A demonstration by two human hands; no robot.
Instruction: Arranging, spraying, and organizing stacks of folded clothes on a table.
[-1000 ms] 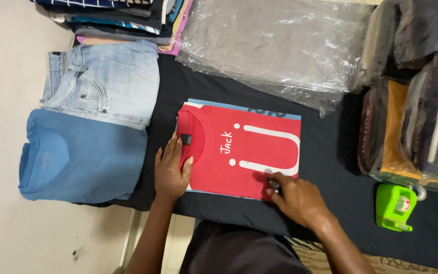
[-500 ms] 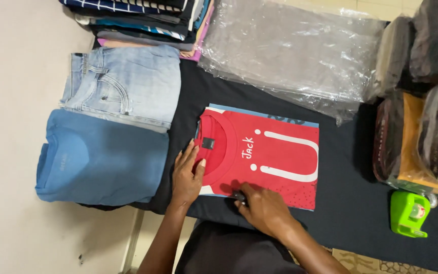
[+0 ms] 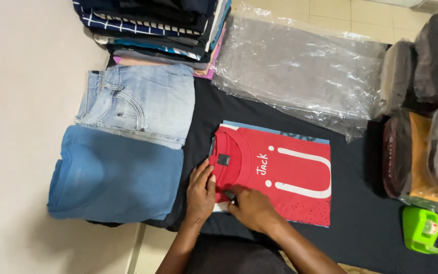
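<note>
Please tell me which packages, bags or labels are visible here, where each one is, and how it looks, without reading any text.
Clear plastic bags: far side of the black table, flat, crinkled, see-through.
Bagged clothes: right edge, stacked bundles in clear wrap, dark, orange and grey.
Neck label: inside the red T-shirt collar, small dark square, beside the left hand.
Right hand: on the shirt's near edge.

Bare forearms, no sleeves; dark garment below.

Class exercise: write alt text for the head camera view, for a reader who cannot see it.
Two hands, left and right, press the near edge of a folded red T-shirt on a black table, beside folded jeans and a blue shirt.
</note>
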